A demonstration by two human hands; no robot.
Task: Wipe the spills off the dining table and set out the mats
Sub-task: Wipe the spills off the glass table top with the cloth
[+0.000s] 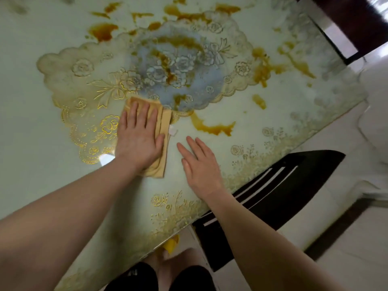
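Cloth [164,122]: folded tan rag, flat on the tabletop [31,101] at the near rim of the lace-patterned mat [84,80], pinned under the left hand [138,135].
Feel: probably soft, light and limp; likely to glide on the glossy surface and drag on sticky patches.
Hold: best pressed through the palm across the fold; free right edge good for pinching when refolding.
Spills [212,128]: orange-brown puddles and streaks; nearest one just right of the cloth, more across the mat's middle and the far side.
Mat: thin, gold-patterned, stained, lying flat; loose or under a clear cover, cannot tell.
Left hand: fingers straight and together, palm down, pressing the cloth, not curled round it.
Right hand [199,164]: flat, fingers extended, resting on bare tabletop just beside the cloth, holding nothing.
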